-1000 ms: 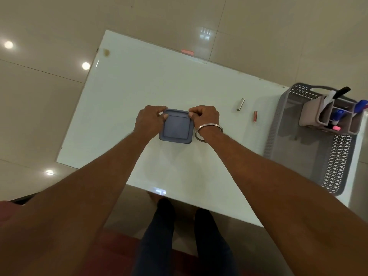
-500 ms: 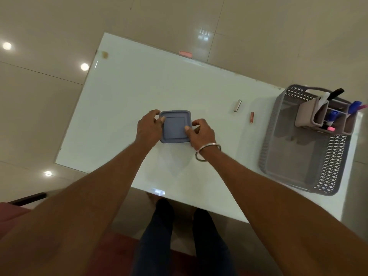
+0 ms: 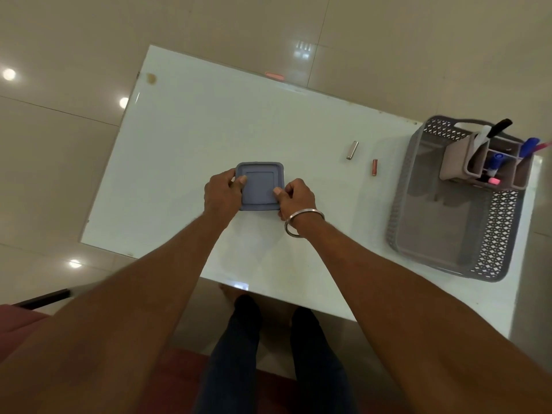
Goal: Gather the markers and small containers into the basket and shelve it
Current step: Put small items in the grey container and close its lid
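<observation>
A small square blue-grey container (image 3: 259,184) with its lid on sits in the middle of the white table (image 3: 185,138). My left hand (image 3: 221,193) grips its left edge, thumb on the lid. My right hand (image 3: 295,197) grips the near right corner, thumb pressed on the lid. At the table's right end stands a grey perforated basket (image 3: 495,234). In its far end a pink-grey divided holder (image 3: 457,165) carries several markers, black, blue and pink. A silver tube (image 3: 352,150) and a copper-coloured tube (image 3: 374,167) lie on the table between container and basket.
Glossy beige floor tiles surround the table. My legs stand at the near table edge, with a red surface at the bottom left of the view. A brown stain (image 3: 151,78) marks the table's far left corner.
My right hand slid from the container's far right edge to its near right corner. The left hand keeps its hold. The camera view shifted slightly to the right.
</observation>
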